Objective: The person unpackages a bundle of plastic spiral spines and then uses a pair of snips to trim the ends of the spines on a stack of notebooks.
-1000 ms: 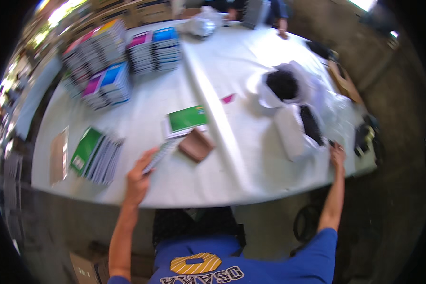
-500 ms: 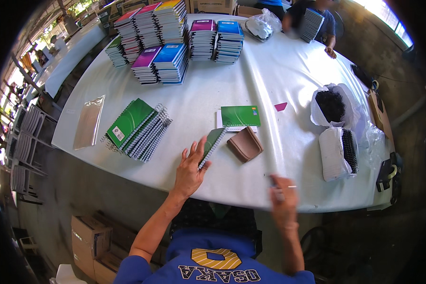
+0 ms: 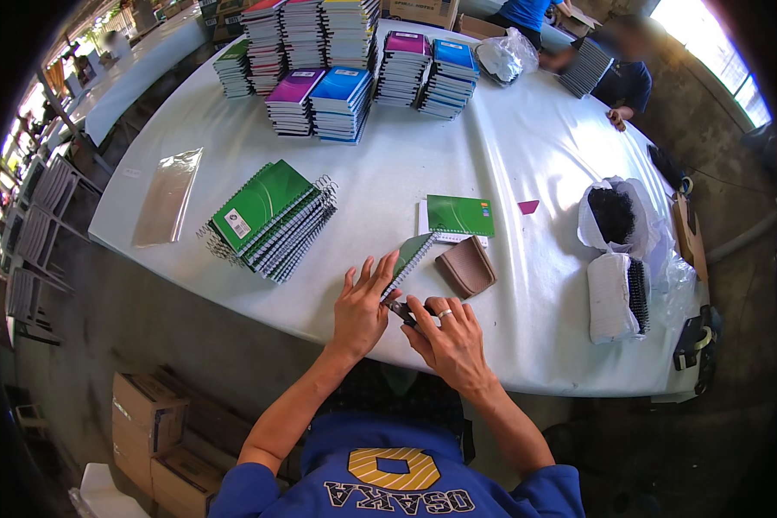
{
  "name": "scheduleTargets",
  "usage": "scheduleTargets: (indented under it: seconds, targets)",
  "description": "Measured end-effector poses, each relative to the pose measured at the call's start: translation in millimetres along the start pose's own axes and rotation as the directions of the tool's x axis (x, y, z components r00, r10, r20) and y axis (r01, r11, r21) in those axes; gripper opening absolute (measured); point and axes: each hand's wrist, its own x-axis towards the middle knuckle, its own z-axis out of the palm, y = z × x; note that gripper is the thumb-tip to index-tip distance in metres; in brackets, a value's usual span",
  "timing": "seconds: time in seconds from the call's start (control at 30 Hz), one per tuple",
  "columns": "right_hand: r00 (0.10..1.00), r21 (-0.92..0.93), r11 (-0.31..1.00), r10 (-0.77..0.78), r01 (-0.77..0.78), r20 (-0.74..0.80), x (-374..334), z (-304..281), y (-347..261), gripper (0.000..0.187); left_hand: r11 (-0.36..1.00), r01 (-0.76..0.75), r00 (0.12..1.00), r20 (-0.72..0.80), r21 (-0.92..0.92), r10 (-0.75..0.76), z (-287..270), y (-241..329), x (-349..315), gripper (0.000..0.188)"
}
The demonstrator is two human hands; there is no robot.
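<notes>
My left hand (image 3: 360, 306) grips a green spiral notebook (image 3: 412, 261), tilted with its wire-bound edge facing right. In my right hand (image 3: 451, 338) is a pair of dark pliers (image 3: 401, 311). Their jaws meet the near end of the notebook's spiral, close to my left fingertips; whether they bite the wire I cannot tell. Just right of the notebook rests a brown open-fronted holder (image 3: 466, 266). Behind it, another green notebook (image 3: 459, 214) lies flat over white pages. A pile of green notebooks (image 3: 263, 207) with wire coils jutting out stands to the left.
Tall stacks of notebooks (image 3: 341, 99) stand at the far side of the white-covered table (image 3: 527, 345). A clear plastic sheet (image 3: 168, 197) lies far left. On the right are bags of black coils (image 3: 613, 216) and a pink scrap (image 3: 528, 207). A person (image 3: 626, 82) sits across the table.
My right hand has swung left with the pliers, bringing them to the notebook's near end. The left hand keeps its grip, and the whole view has shifted slightly.
</notes>
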Motion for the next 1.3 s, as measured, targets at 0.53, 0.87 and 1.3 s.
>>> scheduleTargets:
  seconds: [0.53, 0.87, 1.3]
  targets:
    - [0.926, 0.433, 0.819, 0.319, -0.377, 0.202, 11, -60, 57, 0.024, 0.916, -0.172, 0.936, -0.23, 0.362, 0.267, -125, -6, 52, 0.064]
    - [0.971, 0.892, 0.448, 0.233, -0.064, -0.048, 78, 3, 35, 0.083, 0.193, -0.004, 0.997, 0.012, -0.981, 0.079, -174, -98, 90, 0.063]
    - [0.839, 0.132, 0.837, -0.497, 0.531, -0.22, 188, 53, -53, 0.028, 0.72, 0.524, 0.804, 0.544, -0.455, -0.242, -226, -172, 104, 0.06]
